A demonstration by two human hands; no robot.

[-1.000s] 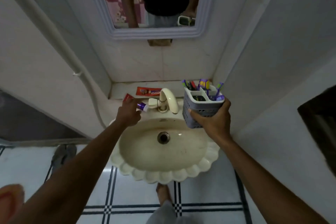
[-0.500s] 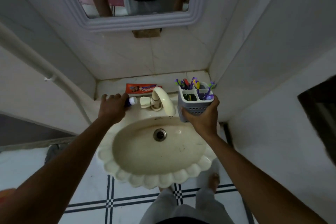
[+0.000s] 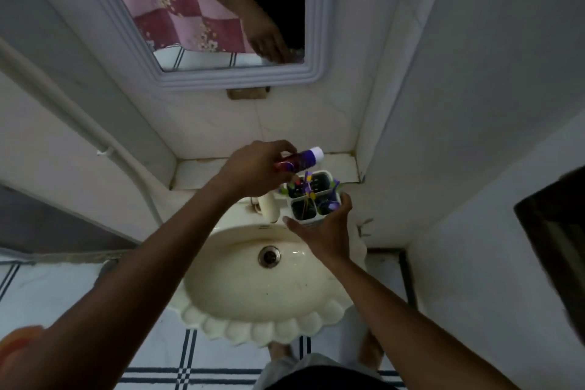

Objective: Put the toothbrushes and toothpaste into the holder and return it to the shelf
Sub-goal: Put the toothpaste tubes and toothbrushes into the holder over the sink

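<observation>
My left hand [image 3: 253, 168] is closed around a red and purple toothpaste tube [image 3: 300, 161] with a white cap, held nearly level just above and left of the holder. The holder [image 3: 313, 199] is a pale plastic box with compartments, seen from above, and several coloured toothbrushes stand in it. My right hand [image 3: 323, 231] grips the holder from the near side and carries it above the back right of the sink. The shelf [image 3: 202, 171] is a pale tiled ledge behind the sink. My left hand hides whatever lies on the middle of the ledge.
A cream scalloped sink [image 3: 269, 304] with a drain [image 3: 269, 256] lies below my arms. Its tap [image 3: 269, 206] stands just left of the holder. A framed mirror [image 3: 221, 73] hangs above. A wall [image 3: 443, 136] closes the right side, a pipe [image 3: 79, 123] runs down the left.
My left hand lifted the toothpaste tube off the ledge and carried it right, to above the holder. My right hand shifted the holder slightly back. The camera tilted down over the sink.
</observation>
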